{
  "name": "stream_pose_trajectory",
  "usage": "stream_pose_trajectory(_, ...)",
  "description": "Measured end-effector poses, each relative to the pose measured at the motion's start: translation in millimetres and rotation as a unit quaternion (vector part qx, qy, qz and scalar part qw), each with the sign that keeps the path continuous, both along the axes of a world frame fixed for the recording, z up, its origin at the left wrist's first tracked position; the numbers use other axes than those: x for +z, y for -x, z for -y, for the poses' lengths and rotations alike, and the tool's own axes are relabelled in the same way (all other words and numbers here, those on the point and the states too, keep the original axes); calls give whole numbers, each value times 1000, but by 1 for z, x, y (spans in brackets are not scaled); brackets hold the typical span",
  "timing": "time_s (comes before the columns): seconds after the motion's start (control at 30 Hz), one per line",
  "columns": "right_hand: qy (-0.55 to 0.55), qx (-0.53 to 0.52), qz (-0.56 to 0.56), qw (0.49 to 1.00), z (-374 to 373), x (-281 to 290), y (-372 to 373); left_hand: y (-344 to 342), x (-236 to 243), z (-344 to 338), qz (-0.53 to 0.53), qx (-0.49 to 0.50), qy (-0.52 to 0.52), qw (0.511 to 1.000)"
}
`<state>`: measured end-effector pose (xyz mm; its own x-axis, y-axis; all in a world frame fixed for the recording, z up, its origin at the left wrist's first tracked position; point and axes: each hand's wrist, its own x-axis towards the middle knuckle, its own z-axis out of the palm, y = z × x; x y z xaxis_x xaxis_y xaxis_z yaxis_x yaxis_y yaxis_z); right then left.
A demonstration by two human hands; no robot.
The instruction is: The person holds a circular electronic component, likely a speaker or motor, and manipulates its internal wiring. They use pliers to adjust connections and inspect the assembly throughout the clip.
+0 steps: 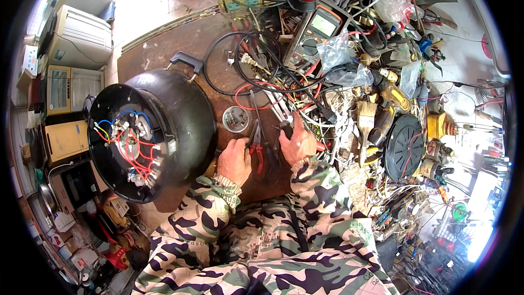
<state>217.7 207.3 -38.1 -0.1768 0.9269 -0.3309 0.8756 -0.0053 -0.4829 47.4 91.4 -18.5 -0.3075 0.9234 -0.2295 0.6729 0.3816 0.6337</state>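
My left hand is closed, its thumb and fingertips together beside the red-handled pliers on the brown tabletop. What those fingertips hold, if anything, is too small to tell. To the right, my right hand grips a short dark object between thumb and fingers, the index finger stretched along it. A small round dish of little metal parts sits just beyond my left hand. Left of it a black pot-shaped appliance lies on its side, its open base showing red, blue and yellow wires.
A multimeter lies at the far right of the tabletop, near a coiled black cable. Heaped along the right are wires, plastic bags, a paintbrush and a black round disc. Cabinets and boxes line the left.
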Motion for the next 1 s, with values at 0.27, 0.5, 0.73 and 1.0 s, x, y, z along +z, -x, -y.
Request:
stream_pose_trajectory(0.27,41,68,-87,993,13,11,16,-1,3,-1,17,13,-9,1000)
stream_pose_trajectory(0.5,22,82,-81,993,20,13,6,-1,1,-1,9,12,-1,1000)
stream_pose_trajectory(0.73,-118,80,-38,989,-31,8,-1,1,-1,-3,4,20,-28,999)
stream_pose_trajectory(1.0,-87,75,-13,993,-46,0,7,-15,0,-19,62,46,-95,992)
